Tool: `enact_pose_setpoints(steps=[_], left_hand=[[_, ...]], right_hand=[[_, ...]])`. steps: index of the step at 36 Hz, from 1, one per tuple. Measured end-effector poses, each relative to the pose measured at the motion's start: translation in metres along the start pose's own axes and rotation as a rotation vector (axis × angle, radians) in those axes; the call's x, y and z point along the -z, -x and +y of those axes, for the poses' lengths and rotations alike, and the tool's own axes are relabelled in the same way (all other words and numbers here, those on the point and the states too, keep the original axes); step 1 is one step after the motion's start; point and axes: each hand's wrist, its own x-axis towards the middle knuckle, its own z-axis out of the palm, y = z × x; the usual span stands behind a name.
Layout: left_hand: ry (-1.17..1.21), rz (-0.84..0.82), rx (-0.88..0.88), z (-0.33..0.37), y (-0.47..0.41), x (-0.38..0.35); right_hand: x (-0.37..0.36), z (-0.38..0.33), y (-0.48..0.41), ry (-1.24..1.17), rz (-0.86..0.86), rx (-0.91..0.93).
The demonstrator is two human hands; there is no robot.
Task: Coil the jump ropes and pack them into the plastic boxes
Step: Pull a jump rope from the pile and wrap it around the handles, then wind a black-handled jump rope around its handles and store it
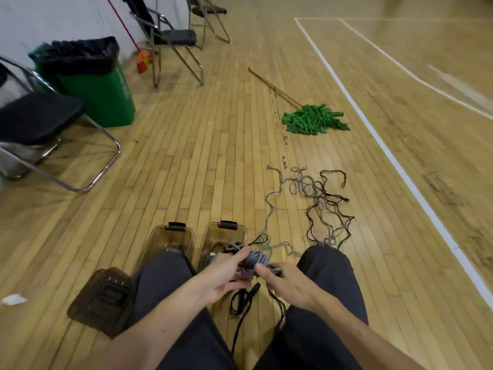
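Note:
My left hand point(222, 276) grips a tight coil of grey jump rope point(255, 259) between my knees. My right hand point(286, 284) pinches the same rope at the coil's right side. The loose grey rope runs forward into a tangle point(306, 188) on the floor, mixed with a black jump rope point(330, 206). Another black rope with its handle point(244, 300) lies on the floor under my hands. Two brown clear plastic boxes stand side by side in front of my knees: the left box point(170, 237) and the right box point(225, 236), which holds some rope.
A brown box lid point(102, 300) lies on the floor by my left leg. Folding chairs point(40, 124) and a green bin point(90, 81) stand at the left. A green mop point(312, 118) lies ahead on the wooden floor. White court lines run along the right.

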Motion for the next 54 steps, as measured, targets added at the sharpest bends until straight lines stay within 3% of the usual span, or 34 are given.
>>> enact_pose_setpoints(steps=[8, 21, 31, 37, 44, 47, 50, 54], left_hand=[[-0.16, -0.001, 0.115, -0.035, -0.02, 0.03], [0.014, 0.262, 0.154, -0.042, -0.149, 0.081], [-0.225, 0.377, 0.226, -0.065, -0.27, 0.151], [-0.361, 0.423, 0.27, -0.1, -0.327, 0.173], [-0.654, 0.513, 0.282, -0.135, -0.373, 0.175], [-0.814, 0.543, 0.245, -0.138, -0.375, 0.174], [-1.075, 0.552, 0.125, -0.135, -0.367, 0.162], [-1.187, 0.604, -0.327, -0.119, -0.353, 0.137]], right_hand=[[-0.019, 0.029, -0.033, -0.302, -0.318, -0.308], [-0.048, 0.075, -0.182, -0.321, -0.111, -0.491], [-0.109, 0.132, -0.304, -0.298, -0.039, -0.609], [-0.141, 0.181, -0.358, -0.146, -0.086, -0.64], [-0.154, 0.204, -0.382, 0.212, -0.102, -0.611], [-0.15, 0.201, -0.38, 0.497, -0.171, -0.488], [-0.145, 0.203, -0.376, 0.523, -0.136, -0.416], [-0.122, 0.203, -0.356, 0.311, 0.091, -0.29]])
